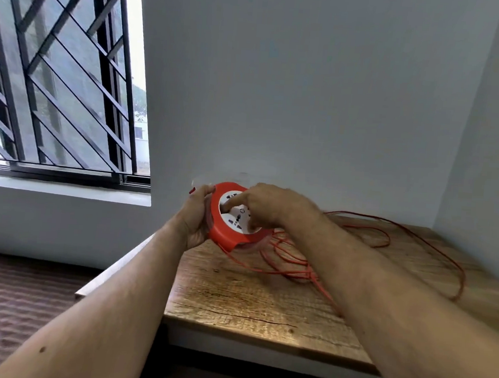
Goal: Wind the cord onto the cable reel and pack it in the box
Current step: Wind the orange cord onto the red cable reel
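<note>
Winding is the step in hand: the left hand (194,214) clasps the rim of the red cable reel (234,217), holding it tilted just above the far left corner of the wooden table (249,301), while the right hand (266,206) presses curled fingers into its white socket face, apparently to turn it. Most of the cord (356,249) lies in loose loops to the right. Next, I judge, steady turning with slack fed in cleanly. No box is visible.
</note>
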A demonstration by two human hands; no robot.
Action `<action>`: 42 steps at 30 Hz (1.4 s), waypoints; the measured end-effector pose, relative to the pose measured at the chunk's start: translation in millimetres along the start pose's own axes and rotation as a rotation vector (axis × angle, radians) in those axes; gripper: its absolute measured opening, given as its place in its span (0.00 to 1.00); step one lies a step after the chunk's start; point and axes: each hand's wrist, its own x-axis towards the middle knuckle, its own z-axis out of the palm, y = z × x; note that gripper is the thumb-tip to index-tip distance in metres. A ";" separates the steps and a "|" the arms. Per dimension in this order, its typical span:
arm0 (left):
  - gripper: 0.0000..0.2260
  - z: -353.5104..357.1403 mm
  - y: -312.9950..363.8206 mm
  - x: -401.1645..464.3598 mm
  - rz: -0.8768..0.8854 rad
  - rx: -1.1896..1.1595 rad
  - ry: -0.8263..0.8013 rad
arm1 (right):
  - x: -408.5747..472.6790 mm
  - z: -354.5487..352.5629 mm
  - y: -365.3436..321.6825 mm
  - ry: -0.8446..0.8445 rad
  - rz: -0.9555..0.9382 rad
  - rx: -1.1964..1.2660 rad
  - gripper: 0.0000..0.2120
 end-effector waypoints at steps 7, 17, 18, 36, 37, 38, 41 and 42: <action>0.25 -11.5 -14.5 -0.8 -0.017 0.014 0.037 | -4.7 19.2 -6.8 0.054 0.007 0.080 0.26; 0.18 7.3 -11.6 1.7 -0.030 -0.034 0.090 | -8.1 47.1 -24.4 0.140 0.243 0.306 0.31; 0.17 9.1 -11.9 1.9 -0.026 -0.044 0.090 | -9.9 48.3 -23.4 0.113 0.238 0.339 0.32; 0.12 30.2 5.2 -10.5 0.091 0.263 0.142 | -26.9 35.0 1.2 0.392 0.500 0.369 0.27; 0.12 29.7 5.2 -10.8 0.086 0.269 0.160 | -27.3 31.8 3.0 0.368 0.488 0.387 0.24; 0.12 29.1 6.5 -11.7 0.082 0.264 0.176 | -30.5 27.6 4.9 0.345 0.453 0.386 0.21; 0.11 26.9 13.0 -15.8 0.098 0.200 0.183 | -40.5 18.1 10.7 0.256 0.230 0.187 0.30; 0.11 26.5 16.2 -16.9 0.108 0.200 0.172 | -41.8 16.8 11.4 0.241 0.182 0.106 0.33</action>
